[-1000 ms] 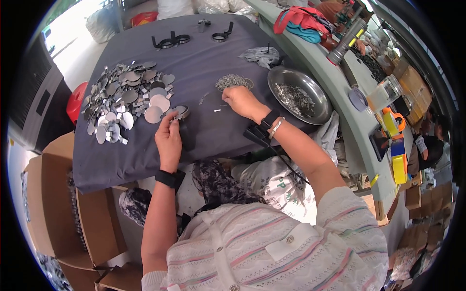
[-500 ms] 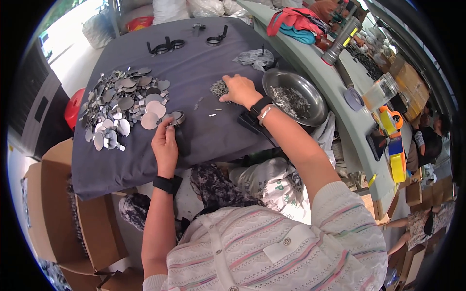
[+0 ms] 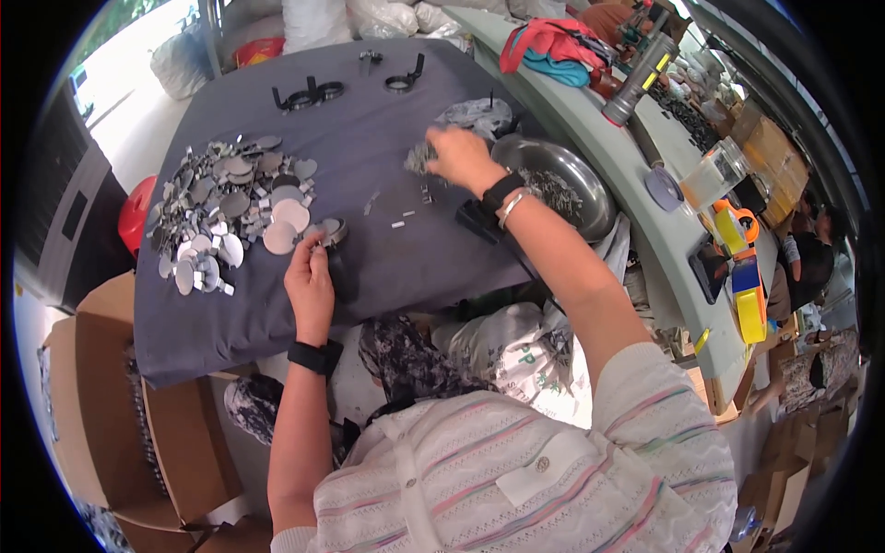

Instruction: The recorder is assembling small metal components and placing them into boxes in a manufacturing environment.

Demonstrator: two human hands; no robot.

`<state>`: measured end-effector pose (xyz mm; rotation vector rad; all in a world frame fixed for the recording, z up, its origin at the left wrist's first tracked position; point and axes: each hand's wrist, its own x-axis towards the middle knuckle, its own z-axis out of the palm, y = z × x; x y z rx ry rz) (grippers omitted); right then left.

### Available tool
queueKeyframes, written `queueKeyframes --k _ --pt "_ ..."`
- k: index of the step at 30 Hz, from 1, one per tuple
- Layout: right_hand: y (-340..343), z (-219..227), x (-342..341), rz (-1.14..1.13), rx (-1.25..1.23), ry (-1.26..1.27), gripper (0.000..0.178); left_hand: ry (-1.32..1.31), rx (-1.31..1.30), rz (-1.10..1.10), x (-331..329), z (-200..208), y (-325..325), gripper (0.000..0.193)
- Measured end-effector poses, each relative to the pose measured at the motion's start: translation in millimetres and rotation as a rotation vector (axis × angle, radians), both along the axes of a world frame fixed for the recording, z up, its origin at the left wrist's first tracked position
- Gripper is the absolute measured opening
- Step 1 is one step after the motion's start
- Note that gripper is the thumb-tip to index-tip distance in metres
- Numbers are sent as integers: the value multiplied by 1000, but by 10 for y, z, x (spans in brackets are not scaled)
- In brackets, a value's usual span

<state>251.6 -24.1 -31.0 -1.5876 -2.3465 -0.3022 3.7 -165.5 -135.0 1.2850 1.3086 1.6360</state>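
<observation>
Left hand [image 3: 310, 279] has its fingers pinched on a small round metal part [image 3: 330, 230], sitting on the dark grey cloth [image 3: 369, 120] w/ the thumb side up. Right hand [image 3: 458, 157] is closed around a clump of small metal bits [image 3: 420, 158], held just above the cloth, right next to the steel bowl [image 3: 590, 198] that's got more of the same bits in it. A few loose little pieces [image 3: 398, 223] lie on the cloth btwn the two hands. Left of the left hand there's a big pile of grey and white discs [image 3: 226, 207]. Black ring parts [image 3: 309, 94] sit at the far edge of the cloth. Cardboard boxes [image 3: 88, 387] down at lower left.
</observation>
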Motion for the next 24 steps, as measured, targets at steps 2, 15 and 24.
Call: queueKeyframes --k 2,15,24 --pt "-54 -113 12 -10 -98 7 34 64 37 17 -21 -2 40 23" --pt "-273 -686 -41 356 150 -185 7 249 136 -12 -91 -72 82 30" --pt "-365 -648 -50 354 166 -73 14 269 99 -25 -62 11 58 32"
